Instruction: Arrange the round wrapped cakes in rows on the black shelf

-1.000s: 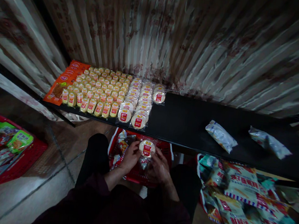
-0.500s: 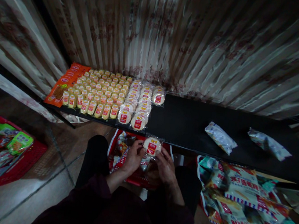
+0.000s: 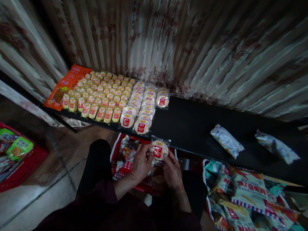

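Note:
A round, pale cracker in a clear wrapper (image 3: 159,150) with a red label is held between both hands, over a red basket (image 3: 124,166) and just in front of the black shelf's edge. My left hand (image 3: 142,162) pinches its left side with thumb and fingers. On its right side, my right hand (image 3: 172,168) grips the wrapper, also closed. Behind it on the black shelf (image 3: 187,124) stand overlapping rows of the same wrapped round crackers (image 3: 142,124). A single stack (image 3: 162,98) sits at the back, right of those rows.
Left of the crackers are rows of small yellow wrapped cakes (image 3: 93,110) and an orange packet (image 3: 67,82). Two white packets (image 3: 227,140) lie on the shelf's right part. A red basket (image 3: 21,165) stands on the floor at left; bagged snacks (image 3: 250,205) fill another at right.
Both hands and the wrapped cracker have shifted slightly to the right. The left hand has turned a little around the wrapper's edge. The shelf items are unchanged.

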The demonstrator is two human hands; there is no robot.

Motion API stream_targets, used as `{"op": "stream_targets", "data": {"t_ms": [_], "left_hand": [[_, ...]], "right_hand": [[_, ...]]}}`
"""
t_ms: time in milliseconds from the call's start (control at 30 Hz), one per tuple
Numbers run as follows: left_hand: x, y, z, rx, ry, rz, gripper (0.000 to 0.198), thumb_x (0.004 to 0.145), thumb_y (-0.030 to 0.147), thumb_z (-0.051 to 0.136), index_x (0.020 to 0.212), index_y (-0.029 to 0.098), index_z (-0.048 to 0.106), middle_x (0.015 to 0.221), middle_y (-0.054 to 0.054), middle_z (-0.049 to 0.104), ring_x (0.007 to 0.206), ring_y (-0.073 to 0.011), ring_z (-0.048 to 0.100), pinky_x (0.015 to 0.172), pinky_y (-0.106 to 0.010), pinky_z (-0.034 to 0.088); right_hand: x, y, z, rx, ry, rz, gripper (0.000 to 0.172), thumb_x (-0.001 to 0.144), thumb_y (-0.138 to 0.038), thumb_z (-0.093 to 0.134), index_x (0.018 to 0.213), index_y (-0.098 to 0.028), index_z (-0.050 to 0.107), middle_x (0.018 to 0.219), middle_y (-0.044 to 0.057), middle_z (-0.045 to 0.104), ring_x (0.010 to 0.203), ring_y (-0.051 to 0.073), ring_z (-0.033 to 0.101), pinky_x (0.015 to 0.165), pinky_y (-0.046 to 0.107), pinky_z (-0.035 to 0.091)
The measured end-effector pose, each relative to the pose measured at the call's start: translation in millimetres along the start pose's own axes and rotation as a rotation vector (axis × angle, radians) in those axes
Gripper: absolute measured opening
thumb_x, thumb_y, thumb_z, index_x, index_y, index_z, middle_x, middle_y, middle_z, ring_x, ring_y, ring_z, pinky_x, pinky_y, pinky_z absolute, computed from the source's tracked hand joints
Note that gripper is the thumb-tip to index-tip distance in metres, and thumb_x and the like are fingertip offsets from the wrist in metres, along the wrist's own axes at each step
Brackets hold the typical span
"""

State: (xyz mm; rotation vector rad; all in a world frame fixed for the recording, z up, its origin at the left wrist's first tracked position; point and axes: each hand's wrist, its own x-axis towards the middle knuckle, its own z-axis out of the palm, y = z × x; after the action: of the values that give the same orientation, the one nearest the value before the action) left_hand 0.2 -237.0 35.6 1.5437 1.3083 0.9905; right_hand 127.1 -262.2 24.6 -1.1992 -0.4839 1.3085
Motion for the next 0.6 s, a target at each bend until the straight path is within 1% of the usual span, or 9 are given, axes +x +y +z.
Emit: {"op": "stream_targets", "data": {"t_ms": [100, 200, 300, 367, 500, 600], "left_hand": [[-1.8, 3.0, 1.2, 0.035, -0.002, 0.004, 0.027, 0.078, 0.009, 0.047, 0.1, 0.02, 0.058, 0.101, -0.006, 0.054, 0.095, -0.0177, 0.054, 0.088, -0.032, 0.045], [-5.0, 2.2, 3.2, 0.056, -0.003, -0.014, 0.025, 0.079, 0.01, 0.047, 0.1, 0.018, 0.058, 0.102, -0.007, 0.055, 0.099, -0.0182, 0.053, 0.092, -0.034, 0.043], [-7.5, 0.6, 4.7, 0.03, -0.016, -0.072, 0.023, 0.081, 0.015, 0.046, 0.1, 0.019, 0.059, 0.103, -0.007, 0.057, 0.101, -0.0186, 0.053, 0.094, -0.035, 0.042], [-8.3, 0.4, 5.1, -0.02, -0.025, -0.13, 0.022, 0.083, 0.018, 0.046, 0.099, 0.019, 0.059, 0.103, -0.007, 0.057, 0.101, -0.0189, 0.053, 0.093, -0.035, 0.042], [-8.7, -0.2, 4.5, -0.164, -0.073, -0.25, 0.023, 0.084, 0.026, 0.046, 0.101, 0.018, 0.06, 0.107, -0.009, 0.058, 0.099, -0.0194, 0.055, 0.087, -0.034, 0.045], [-9.6, -2.9, 4.3, -0.265, -0.102, -0.296, 0.026, 0.084, 0.032, 0.049, 0.103, 0.018, 0.06, 0.11, -0.01, 0.059, 0.099, -0.0193, 0.056, 0.088, -0.033, 0.044]], "right_hand": [[1.3, 2.9, -5.1, -0.068, -0.015, 0.0, 0.047, 0.066, -0.044, 0.073, 0.107, -0.023, 0.065, 0.1, 0.005, 0.072, 0.092, 0.024, 0.065, 0.081, 0.035, 0.051], [0.8, 6.0, -9.5, -0.142, -0.018, -0.005, 0.05, 0.067, -0.045, 0.072, 0.111, -0.023, 0.064, 0.106, 0.005, 0.07, 0.098, 0.025, 0.064, 0.086, 0.038, 0.05], [-1.4, 7.7, -10.4, -0.225, -0.021, -0.036, 0.053, 0.069, -0.045, 0.071, 0.116, -0.022, 0.062, 0.113, 0.005, 0.068, 0.107, 0.026, 0.06, 0.094, 0.039, 0.046], [-2.9, 8.3, -9.8, -0.282, -0.014, -0.059, 0.054, 0.069, -0.046, 0.071, 0.117, -0.023, 0.062, 0.116, 0.004, 0.066, 0.111, 0.026, 0.057, 0.097, 0.039, 0.044], [-5.5, 7.7, -6.3, -0.357, -0.029, -0.085, 0.055, 0.069, -0.048, 0.07, 0.118, -0.024, 0.061, 0.117, 0.004, 0.066, 0.109, 0.025, 0.059, 0.094, 0.038, 0.047], [-7.6, 5.8, -1.8, -0.431, -0.054, -0.093, 0.056, 0.071, -0.05, 0.067, 0.12, -0.023, 0.06, 0.118, 0.006, 0.065, 0.105, 0.025, 0.06, 0.089, 0.037, 0.05]]}}
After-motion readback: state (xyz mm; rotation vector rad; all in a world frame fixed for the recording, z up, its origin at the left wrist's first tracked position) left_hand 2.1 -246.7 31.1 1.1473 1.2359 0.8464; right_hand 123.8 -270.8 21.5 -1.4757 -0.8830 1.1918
